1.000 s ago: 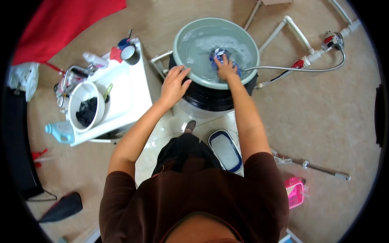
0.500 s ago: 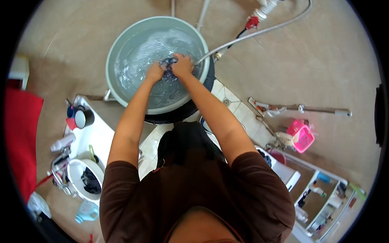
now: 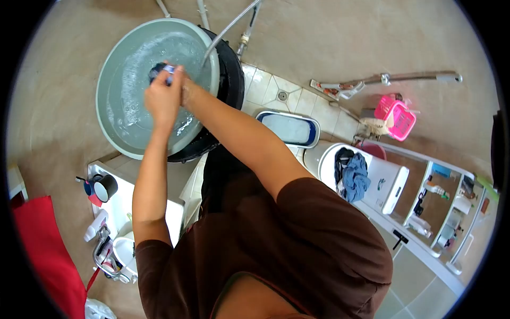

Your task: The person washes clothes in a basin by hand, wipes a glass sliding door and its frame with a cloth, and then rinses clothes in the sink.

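Observation:
My left hand and my right hand are together over the round grey-green basin. Between them is a small bunched dark wet cloth with a pale bluish part. My left fingers wrap round it. Pressed close beside them, my right hand also appears closed on the cloth, though its fingers are partly hidden. Water fills much of the basin, its surface rippled and bubbly. A flexible metal hose runs over the basin's right rim.
The basin rests on a black tub. To its right are a floor drain and a blue-and-white rectangular bucket. Blue clothes lie on a white appliance. At lower left, a white sink bears a mug.
My view has turned, so the basin sits further left and more shows at right. My hands have come together and lifted the dark cloth out of the water.

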Available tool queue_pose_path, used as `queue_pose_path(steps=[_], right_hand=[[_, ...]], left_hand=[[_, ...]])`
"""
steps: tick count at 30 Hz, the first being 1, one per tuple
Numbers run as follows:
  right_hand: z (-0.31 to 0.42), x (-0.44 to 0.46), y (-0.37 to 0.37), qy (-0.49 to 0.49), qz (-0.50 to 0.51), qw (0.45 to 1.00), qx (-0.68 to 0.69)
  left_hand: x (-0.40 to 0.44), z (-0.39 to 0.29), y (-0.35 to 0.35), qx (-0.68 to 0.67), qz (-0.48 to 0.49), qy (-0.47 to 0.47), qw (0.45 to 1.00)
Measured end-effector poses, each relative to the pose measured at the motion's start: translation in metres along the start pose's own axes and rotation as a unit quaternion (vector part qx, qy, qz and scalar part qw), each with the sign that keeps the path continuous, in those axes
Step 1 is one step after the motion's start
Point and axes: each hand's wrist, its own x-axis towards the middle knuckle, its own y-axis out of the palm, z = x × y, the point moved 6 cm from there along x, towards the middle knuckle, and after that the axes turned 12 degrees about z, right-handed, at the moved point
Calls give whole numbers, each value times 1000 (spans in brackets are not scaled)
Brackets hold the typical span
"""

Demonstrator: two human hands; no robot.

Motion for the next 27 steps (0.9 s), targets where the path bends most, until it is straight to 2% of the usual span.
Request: queue_pose_path(steps=[1,2,4,5,6,7,9,10,11,13,14,15,16,17,19,20,21,23,25,27], right_hand=[[-5,1,0,-49,-75,995,-33],[-4,-3,3,-97,-149,982,-66],[5,-17,15,-117,-268,900,-324],[12,-26,23,-119,-322,829,-442],[20,-29,32,-105,-338,751,-557],[24,-28,39,-76,-324,667,-667],[24,-34,56,-71,-302,523,-794],[19,-34,57,-13,-295,473,-830],[13,-35,56,44,-283,421,-861],[7,-38,45,176,-305,467,-811],[3,-38,39,228,-308,468,-796],[-4,-30,24,244,-295,470,-795],[-10,-23,-3,261,-284,470,-794],[-15,-17,-26,277,-275,469,-792],[-15,-8,-57,128,-303,739,-588],[-14,-3,-62,47,-301,838,-453],[-14,-12,-40,84,-317,920,-213],[-5,-23,-4,88,-283,949,-110],[-4,-19,9,82,-134,986,-51],[-4,-22,44,110,28,993,6]], left_hand=[[3,8,-1,24,-32,8,999],[7,19,-2,53,-30,-25,998],[30,62,0,59,-20,-68,996],[41,92,5,37,-8,-82,996],[44,103,5,88,30,-90,992],[40,108,6,86,29,-100,991],[35,129,9,86,13,-126,988],[42,148,18,86,-35,-63,994],[35,137,20,99,7,-88,991],[27,130,40,83,99,-151,980],[27,141,57,21,116,-137,984],[27,155,75,-44,124,-137,982],[30,188,106,-129,45,-149,979],[29,195,105,-178,80,-193,961],[22,188,102,-279,151,-273,908],[16,161,79,-248,73,-217,941],[7,127,54,-214,-5,-161,963],[-3,62,18,-135,-5,-57,989],[-18,9,-2,-81,22,-5,996],[-27,-27,-18,-40,53,27,997]])
